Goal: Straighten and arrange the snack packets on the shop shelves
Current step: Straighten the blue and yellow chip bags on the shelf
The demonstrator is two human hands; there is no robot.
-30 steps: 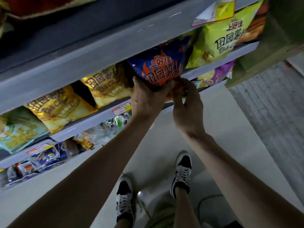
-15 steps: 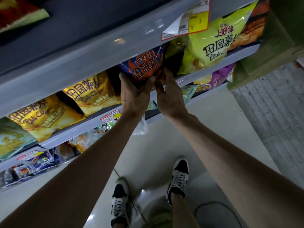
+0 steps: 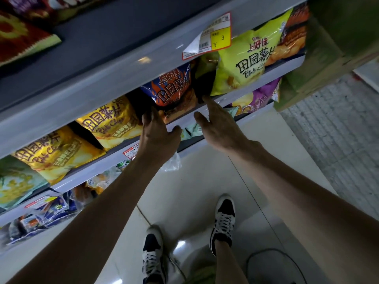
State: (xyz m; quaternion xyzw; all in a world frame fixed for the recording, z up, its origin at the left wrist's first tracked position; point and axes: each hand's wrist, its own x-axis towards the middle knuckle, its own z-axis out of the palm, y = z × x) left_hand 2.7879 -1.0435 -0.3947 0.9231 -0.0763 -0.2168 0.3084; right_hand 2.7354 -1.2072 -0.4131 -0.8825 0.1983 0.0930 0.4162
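Note:
A blue and orange chip packet (image 3: pixel 172 89) stands on the middle shelf (image 3: pixel 86 168), tucked under the shelf above. My left hand (image 3: pixel 158 134) is just below it, fingertips touching its lower left corner and thumb spread away. My right hand (image 3: pixel 217 124) is open beside the packet's lower right, index finger pointing into the dark gap between it and the lime green packet (image 3: pixel 246 60). Two yellow packets (image 3: pixel 108 121) (image 3: pixel 51 152) lean to the left of the blue one.
A half-peeled yellow price label (image 3: pixel 211 37) hangs from the upper shelf edge. A purple packet (image 3: pixel 258 99) and several small packets lie on the lower shelves. A pale green packet (image 3: pixel 14 181) is at far left. My shoes and a cable (image 3: pixel 266 255) are on the tiled floor.
Both hands pushed the blue and orange packet back under the upper shelf, then let go of it. The right hand has drawn off to the right; the left rests at its corner.

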